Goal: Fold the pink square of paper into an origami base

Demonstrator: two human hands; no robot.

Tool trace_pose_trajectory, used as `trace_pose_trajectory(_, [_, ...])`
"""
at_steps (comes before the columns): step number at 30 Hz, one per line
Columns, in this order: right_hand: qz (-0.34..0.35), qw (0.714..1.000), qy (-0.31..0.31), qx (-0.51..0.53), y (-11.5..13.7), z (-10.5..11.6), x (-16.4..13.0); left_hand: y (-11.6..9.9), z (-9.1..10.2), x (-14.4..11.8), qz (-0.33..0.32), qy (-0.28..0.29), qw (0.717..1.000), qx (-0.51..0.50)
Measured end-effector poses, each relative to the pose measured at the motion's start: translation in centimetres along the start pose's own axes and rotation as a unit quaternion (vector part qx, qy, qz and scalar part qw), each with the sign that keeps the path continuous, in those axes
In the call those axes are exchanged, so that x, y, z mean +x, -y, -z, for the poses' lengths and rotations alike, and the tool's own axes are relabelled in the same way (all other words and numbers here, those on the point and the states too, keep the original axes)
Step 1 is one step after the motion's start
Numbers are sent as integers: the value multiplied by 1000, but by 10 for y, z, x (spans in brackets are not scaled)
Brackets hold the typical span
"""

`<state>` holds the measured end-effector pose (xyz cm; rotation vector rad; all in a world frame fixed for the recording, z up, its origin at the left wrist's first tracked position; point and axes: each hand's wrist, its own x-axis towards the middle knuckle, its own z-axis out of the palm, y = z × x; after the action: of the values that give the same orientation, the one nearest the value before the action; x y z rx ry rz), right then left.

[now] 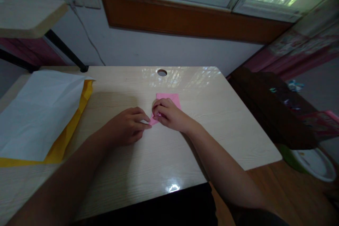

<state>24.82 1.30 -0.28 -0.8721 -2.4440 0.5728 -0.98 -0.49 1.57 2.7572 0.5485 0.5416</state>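
Observation:
A small piece of pink paper (169, 96) lies on the light wood-grain table, partly covered by my right hand. My left hand (131, 126) has its thumb and fingertips at the paper's near left corner, closed on the edge there. Over the paper's left part, my right hand (169, 114) is curled, with thumb and fingers pinched together on it. The paper under the right fingers is hidden, so I cannot tell how it is folded.
Large white sheets (45, 113) lie over yellow paper (71, 123) on the table's left side. A raised shelf (29, 14) stands at the back left on black legs. A cable hole (162, 73) sits near the table's (233, 130) back edge. A white basin (315, 164) is beyond the right edge.

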Motion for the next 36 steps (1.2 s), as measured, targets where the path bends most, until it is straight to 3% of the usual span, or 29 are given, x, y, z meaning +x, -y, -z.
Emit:
trace_pose_trajectory(5, [-10,999,-32,-10,-8,2,-3,6,-3,-3,13,-9,999,51])
trace_pose_trajectory(10, [-41,996,-72,-24,-13,6,-6,13,-5,-5,74,-35,990,118])
trace_pose_trajectory(19, [-60,995,-58,-54,-9,10,-7,17,-8,-7,157,-52,974,153])
trace_pose_trajectory(28, [-55,982,-49,-175,1,2,8,13,-9,-4,167,-31,971,168])
trace_pose_trajectory(36, [-62,973,-29,-219,0,-4,13,11,-10,-3,166,-19,970,176])
